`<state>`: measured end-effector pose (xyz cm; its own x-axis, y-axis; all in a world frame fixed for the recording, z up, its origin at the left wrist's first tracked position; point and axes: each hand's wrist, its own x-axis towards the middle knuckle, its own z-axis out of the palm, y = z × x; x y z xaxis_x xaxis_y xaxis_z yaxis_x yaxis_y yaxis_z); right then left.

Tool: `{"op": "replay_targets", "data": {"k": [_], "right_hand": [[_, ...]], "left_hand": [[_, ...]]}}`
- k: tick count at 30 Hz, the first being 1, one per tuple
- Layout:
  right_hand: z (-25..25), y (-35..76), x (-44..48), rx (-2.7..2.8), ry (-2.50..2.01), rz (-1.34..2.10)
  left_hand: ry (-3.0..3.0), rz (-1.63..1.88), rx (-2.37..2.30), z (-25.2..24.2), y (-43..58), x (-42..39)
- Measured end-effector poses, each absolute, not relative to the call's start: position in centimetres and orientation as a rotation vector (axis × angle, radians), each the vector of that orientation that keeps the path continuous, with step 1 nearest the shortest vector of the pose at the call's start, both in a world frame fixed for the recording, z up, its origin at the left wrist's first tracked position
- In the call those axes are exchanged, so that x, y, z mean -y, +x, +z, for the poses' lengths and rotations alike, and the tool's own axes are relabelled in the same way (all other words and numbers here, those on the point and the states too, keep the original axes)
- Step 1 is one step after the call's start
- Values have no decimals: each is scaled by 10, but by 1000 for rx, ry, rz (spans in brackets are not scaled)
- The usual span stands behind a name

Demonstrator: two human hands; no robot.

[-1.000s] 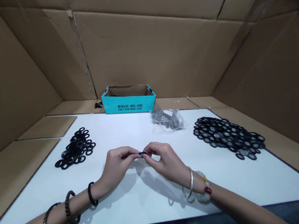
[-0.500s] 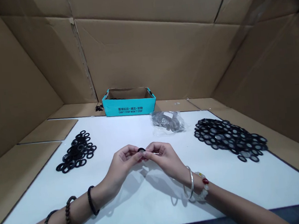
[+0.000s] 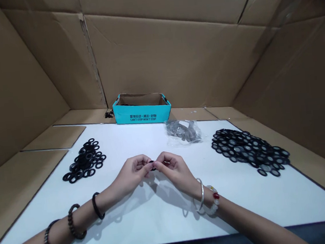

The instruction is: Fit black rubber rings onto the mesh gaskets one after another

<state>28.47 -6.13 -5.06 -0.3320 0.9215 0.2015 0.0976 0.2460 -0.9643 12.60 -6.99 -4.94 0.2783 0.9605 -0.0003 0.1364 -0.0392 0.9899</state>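
Just above the white tabletop, a small black ring (image 3: 153, 168) is pinched between the fingertips of both hands. My left hand (image 3: 137, 169) grips its left side with thumb and forefinger, the other fingers curled. On the opposite side, my right hand (image 3: 172, 169) pinches it with the thumb laid over its edge. Fingertips cover much of the ring, and whether a disc sits inside it cannot be made out. A pile of open black rings (image 3: 88, 156) lies to the left. On the right is a larger heap of black rings with grey centres (image 3: 247, 150).
A turquoise box (image 3: 142, 114) stands at the back, with dark pieces inside. Before it lies a clear plastic bag (image 3: 184, 131) of grey discs. A few black rings (image 3: 109, 114) rest left of the box. Cardboard walls (image 3: 173, 59) enclose the white table (image 3: 126, 225).
The right thumb has shifted over the ring, hiding more of it, and the grey centre seen before no longer shows. Both hands stay close together; the camera view has moved slightly.
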Motion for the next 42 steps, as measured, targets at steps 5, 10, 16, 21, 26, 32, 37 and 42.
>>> {"op": "replay_targets", "data": {"k": [5,10,16,21,26,32,37,42], "right_hand": [[-60,280,63,1639,-973,1155],[-65,281,65,1705,-1028,1080],[-69,279,64,1694,-1088,1093],[-68,282,53,1598,-1104,1310],[-57,291,46,1608,-1059,1241],[-47,286,52,1812,-993,1172],[-49,286,48,1813,-1017,1106],[-47,296,39,1994,-881,907]], "left_hand": [[1440,771,-1096,-52,118,64],[1460,765,-1149,-56,116,61],[1448,851,-1186,-55,115,57],[1253,878,-1131,-48,119,60],[1071,878,-1151,-37,115,59],[992,901,-1158,-32,118,59],[966,880,-1120,-39,121,59],[909,809,-1074,-45,120,56]]}}
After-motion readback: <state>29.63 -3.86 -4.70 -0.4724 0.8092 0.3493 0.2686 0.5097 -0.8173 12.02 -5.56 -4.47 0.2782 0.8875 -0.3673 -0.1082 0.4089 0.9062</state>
